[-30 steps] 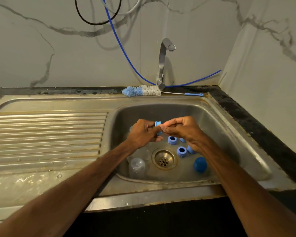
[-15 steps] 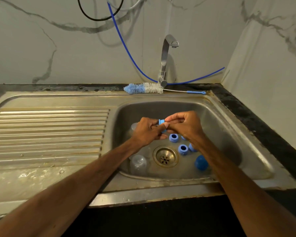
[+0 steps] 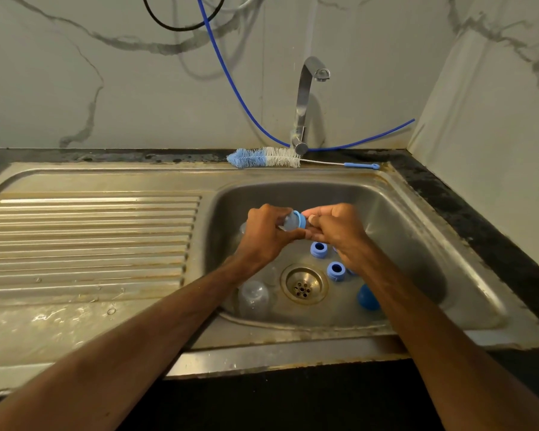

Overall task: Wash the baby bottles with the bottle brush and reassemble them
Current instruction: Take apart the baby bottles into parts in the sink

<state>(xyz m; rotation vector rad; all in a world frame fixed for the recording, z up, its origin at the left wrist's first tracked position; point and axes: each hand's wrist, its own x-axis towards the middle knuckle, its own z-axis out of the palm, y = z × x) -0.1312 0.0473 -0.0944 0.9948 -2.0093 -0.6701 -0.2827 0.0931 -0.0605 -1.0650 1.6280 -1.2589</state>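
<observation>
Head view: gripping with the left hand (image 3: pixel 263 236), fingers curled round its body, a small clear plastic baby bottle (image 3: pixel 288 224), held in the air over the stainless steel sink basin (image 3: pixel 417 231). Pinching the bottle's blue screw ring (image 3: pixel 300 219) with the right hand (image 3: pixel 339 234), fingers closed on it. Lying below in the basin: two loose blue plastic rings (image 3: pixel 318 249) beside the round metal drain (image 3: pixel 304 285), a blue domed cap (image 3: pixel 367 297), another clear bottle (image 3: pixel 253 298) at left. Resting on the rim behind, touching the chrome tap (image 3: pixel 305 101): the blue-and-white bristled bottle brush (image 3: pixel 265 157).
</observation>
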